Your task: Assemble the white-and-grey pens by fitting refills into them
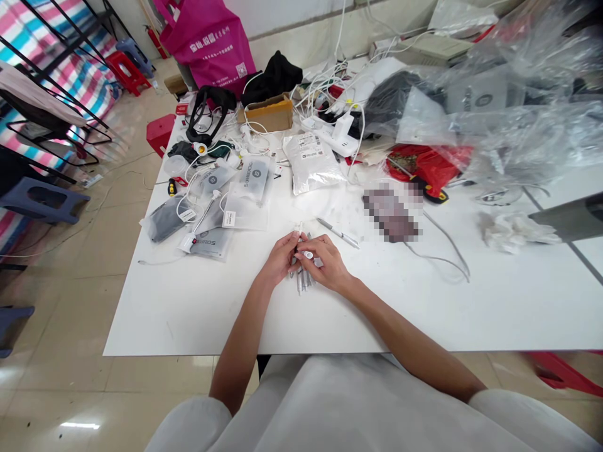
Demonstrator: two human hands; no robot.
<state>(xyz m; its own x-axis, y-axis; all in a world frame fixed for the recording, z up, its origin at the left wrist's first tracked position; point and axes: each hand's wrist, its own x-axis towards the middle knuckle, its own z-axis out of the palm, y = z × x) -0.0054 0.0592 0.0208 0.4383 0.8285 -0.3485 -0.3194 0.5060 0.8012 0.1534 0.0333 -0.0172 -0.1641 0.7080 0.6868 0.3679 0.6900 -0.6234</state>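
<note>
Pens (pixel 303 284) grouped beneath the left hand (pixel 279 258) and right hand (pixel 328 265) on a white table (pixel 188 314).
Both hands are closed in a pinch, fingertips close together: a slim piece (pixel 300 233) is gripped by the left and a white-ended piece (pixel 308 255) by the right, finer detail being too small to tell. A grey-and-white pen (pixel 338 233) is laid just beyond the right hand. Farther back, a white plastic package (pixel 313 163) is seen, with frosted pouches (pixel 247 204) spread to its left and a pixelated item (pixel 391 215) to its right.
</note>
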